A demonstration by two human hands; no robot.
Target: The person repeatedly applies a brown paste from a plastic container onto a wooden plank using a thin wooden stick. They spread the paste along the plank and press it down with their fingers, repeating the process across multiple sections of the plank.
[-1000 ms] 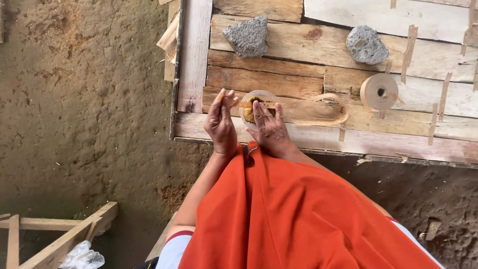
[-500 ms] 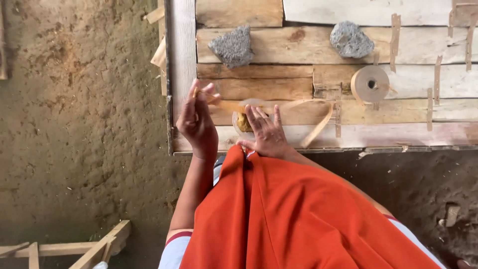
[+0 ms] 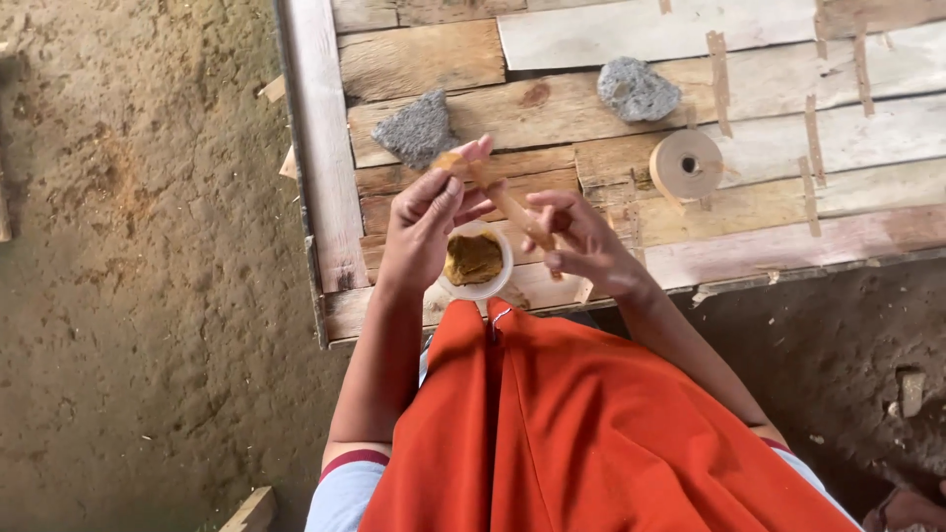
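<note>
Wooden strip (image 3: 498, 197), thin and pale brown, is held up between both hands above the plank table (image 3: 325, 148), tilted from upper left down to lower right. Left hand (image 3: 426, 229) pinches the upper end between thumb and fingertips; that end carries a small brownish lump. Right hand (image 3: 581, 236) grips the lower end, fingers curled round it. Both grips are closed on the strip.

Directly below the hands sits a small round white cup (image 3: 475, 261), filled with yellow-brown paste, resting near the table's front edge. Whether the left hand touches the cup cannot be told.

Table is made of rough, unpainted boards, some paler than others, with short strips of tan tape (image 3: 717, 69) stuck across several boards on the right half. A roll of tan tape (image 3: 687, 165), round with a dark centre hole, lies to the right of the hands. Two grey rough stones lie further back: one (image 3: 419, 128) just above the left hand, one (image 3: 638, 89) up and right, well apart from the first.

Orange cloth (image 3: 591, 424) covers the person's front. Bare earth floor (image 3: 138, 296) lies left of the table.
</note>
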